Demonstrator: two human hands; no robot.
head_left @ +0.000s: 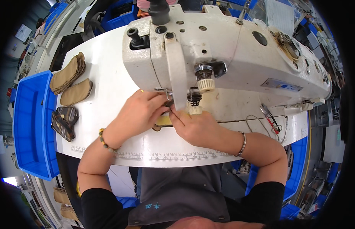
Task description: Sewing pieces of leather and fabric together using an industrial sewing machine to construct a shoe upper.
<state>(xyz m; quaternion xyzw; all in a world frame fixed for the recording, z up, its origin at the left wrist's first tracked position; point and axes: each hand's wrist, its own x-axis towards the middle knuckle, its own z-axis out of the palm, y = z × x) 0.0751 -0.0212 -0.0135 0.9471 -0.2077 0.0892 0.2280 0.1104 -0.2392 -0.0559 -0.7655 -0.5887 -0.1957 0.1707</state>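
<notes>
Currently | left hand (pixel 141 112), right hand (pixel 196 129) at yellow piece (pixel 163 121) | sewing machine (pixel 238 76) above | hands' grip: cannot tell

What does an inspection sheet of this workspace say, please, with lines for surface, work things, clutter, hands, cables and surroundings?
Surface: white table, ruler scale along the near edge.
Work things: yellow-and-tan piece, mostly hidden, below the sewing machine head.
Clutter: tan fabric pieces piled at left, plaid bundle nearer the person; red-handled snips at right.
Hands: left hand and right hand meet at the piece; exact grip unclear.
Cables: thin cord curving near the snips.
Surroundings: blue bin beside the table's left edge.
</notes>
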